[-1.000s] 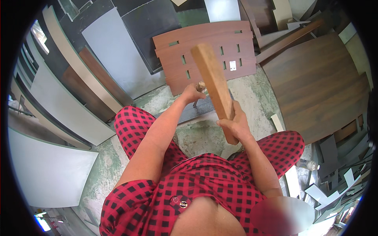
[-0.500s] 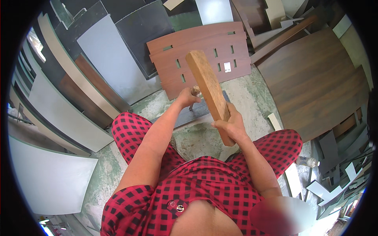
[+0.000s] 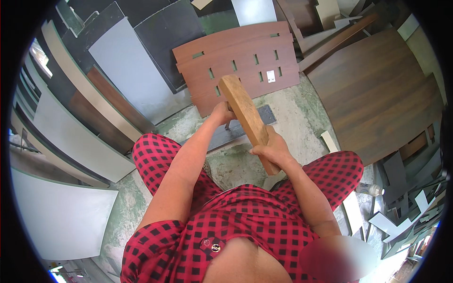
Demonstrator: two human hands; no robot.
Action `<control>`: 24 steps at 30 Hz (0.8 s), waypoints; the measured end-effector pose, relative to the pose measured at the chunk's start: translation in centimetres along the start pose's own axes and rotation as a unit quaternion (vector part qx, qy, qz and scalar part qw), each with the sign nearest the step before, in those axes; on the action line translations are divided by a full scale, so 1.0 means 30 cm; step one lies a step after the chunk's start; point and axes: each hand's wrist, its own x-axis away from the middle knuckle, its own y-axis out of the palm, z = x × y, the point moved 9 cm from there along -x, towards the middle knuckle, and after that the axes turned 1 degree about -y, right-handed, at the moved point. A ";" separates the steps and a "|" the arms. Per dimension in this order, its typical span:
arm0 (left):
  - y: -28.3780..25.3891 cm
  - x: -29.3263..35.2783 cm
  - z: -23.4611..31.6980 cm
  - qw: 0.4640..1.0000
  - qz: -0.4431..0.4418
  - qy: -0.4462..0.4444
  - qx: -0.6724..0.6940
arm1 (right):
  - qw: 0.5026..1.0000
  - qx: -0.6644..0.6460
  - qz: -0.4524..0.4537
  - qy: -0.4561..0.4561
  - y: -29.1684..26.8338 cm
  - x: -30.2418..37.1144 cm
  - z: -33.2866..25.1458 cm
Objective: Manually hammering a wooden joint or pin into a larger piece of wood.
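right hand [image 3: 274, 148]: clamped around the near end of a wooden block [image 3: 246, 113], which slants forward above the stained floor [image 3: 233, 165].
left hand [image 3: 221, 113]: apart from the right, farther out, closed around a slim tool [image 3: 228, 126] that points down, its upper part hidden.
dark board [image 3: 236, 132]: flat on the floor beneath the tool; whether they touch, one cannot tell.
slotted brown panel [image 3: 243, 46]: stands beyond the board.

Red-and-black checked top [image 3: 264, 207], matching trousers [image 3: 153, 153], apparently a round button [image 3: 216, 247]
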 end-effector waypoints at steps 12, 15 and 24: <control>-0.027 0.026 0.022 0.999 0.009 -0.004 -0.052 | 0.998 0.063 -0.005 -0.011 0.008 0.006 -0.022; -0.021 0.034 0.036 0.999 0.001 -0.017 -0.045 | 0.997 0.071 -0.004 -0.009 0.006 0.007 -0.019; -0.021 0.023 0.024 0.998 0.015 -0.009 -0.052 | 0.995 0.055 0.063 -0.058 -0.037 0.019 -0.043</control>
